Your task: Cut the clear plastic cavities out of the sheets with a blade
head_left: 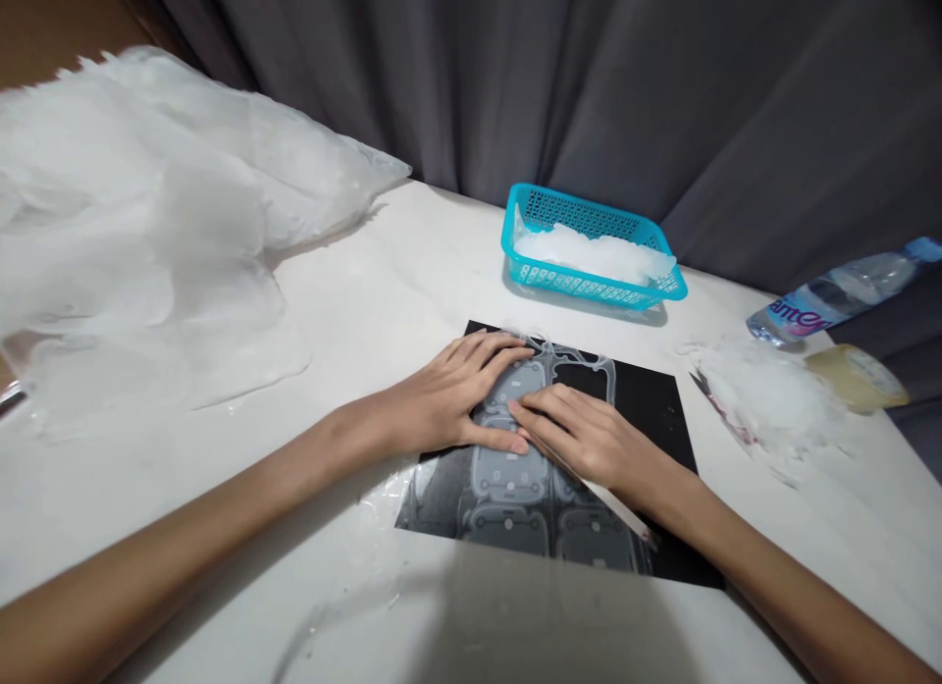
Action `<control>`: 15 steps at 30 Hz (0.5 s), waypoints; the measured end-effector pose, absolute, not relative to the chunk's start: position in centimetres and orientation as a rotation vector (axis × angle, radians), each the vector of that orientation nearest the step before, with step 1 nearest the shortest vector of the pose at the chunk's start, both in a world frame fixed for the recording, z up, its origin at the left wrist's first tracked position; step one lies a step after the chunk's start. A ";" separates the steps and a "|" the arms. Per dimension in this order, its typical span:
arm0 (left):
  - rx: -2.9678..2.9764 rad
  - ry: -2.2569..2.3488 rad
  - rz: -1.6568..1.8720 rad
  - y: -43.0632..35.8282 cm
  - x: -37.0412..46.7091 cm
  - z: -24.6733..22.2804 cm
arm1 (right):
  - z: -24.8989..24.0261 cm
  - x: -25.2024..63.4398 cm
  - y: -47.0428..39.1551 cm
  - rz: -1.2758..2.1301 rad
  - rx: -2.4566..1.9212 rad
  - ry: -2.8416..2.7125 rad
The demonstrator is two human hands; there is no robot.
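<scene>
A clear sheet with several rounded rectangular shapes (pixel 509 473) lies over a black mat (pixel 662 419) on the white table. My left hand (pixel 471 394) rests on the sheet's upper left part, fingers spread. Beside it, my right hand (pixel 585 434) has its fingers closed round a slim pale tool (pixel 622 512), whose rear end points toward the lower right. The tool's tip is hidden by the fingers near one shape's edge. At the sheet's upper right, cut clear strips (pixel 612 375) surround an opening that shows the black mat.
A blue basket (pixel 596 289) holds translucent pieces at the back. Large white plastic bags (pixel 147 203) fill the left. On the right are scissors (pixel 725 409), a pile of clear scraps (pixel 780 394), a yellowish container (pixel 858 378) and a tilted water bottle (pixel 839 291).
</scene>
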State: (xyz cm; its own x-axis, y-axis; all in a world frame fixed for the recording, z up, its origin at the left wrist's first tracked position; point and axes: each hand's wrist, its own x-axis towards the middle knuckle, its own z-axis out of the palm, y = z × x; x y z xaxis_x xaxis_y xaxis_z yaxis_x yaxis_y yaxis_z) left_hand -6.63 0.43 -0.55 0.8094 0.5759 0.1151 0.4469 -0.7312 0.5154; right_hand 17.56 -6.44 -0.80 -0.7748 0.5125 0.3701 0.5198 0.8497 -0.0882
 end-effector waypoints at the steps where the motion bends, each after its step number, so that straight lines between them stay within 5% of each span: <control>1: 2.513 0.760 0.364 0.4 -6.6 -0.6 | -0.9 17.4 -6.5 -0.029 -0.753 -2.645; 10: 2.462 0.814 0.212 0.4 -6.6 -0.3 | 0.6 21.6 -0.3 0.089 -1.317 -1.773; 15: 2.371 0.873 0.462 0.3 -6.6 -0.1 | 3.0 21.2 -1.7 0.448 -1.224 -2.043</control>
State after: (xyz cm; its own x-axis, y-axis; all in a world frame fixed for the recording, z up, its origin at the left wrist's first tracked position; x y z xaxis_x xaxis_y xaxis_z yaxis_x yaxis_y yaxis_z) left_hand -6.63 0.30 -0.15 0.7279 0.6748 0.1213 0.4798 -0.6277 0.6130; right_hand 21.19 -1.65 2.99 -0.3059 0.8681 0.3909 0.6250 0.4928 -0.6054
